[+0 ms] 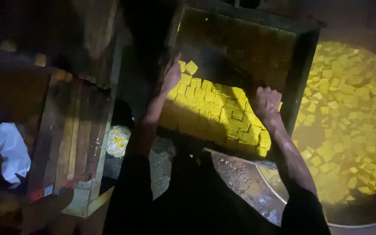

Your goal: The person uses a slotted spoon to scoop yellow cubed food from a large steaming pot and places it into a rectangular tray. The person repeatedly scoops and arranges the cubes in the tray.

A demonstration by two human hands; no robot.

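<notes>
both hands, left hand [172, 76] and right hand [266, 102], are closed tight on the tray [303, 65] of yellow cubes [216, 106].

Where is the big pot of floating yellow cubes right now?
In the head view the pot fills the right side, just right of the dark tray of yellow squares, beside the person's right hand.
</notes>
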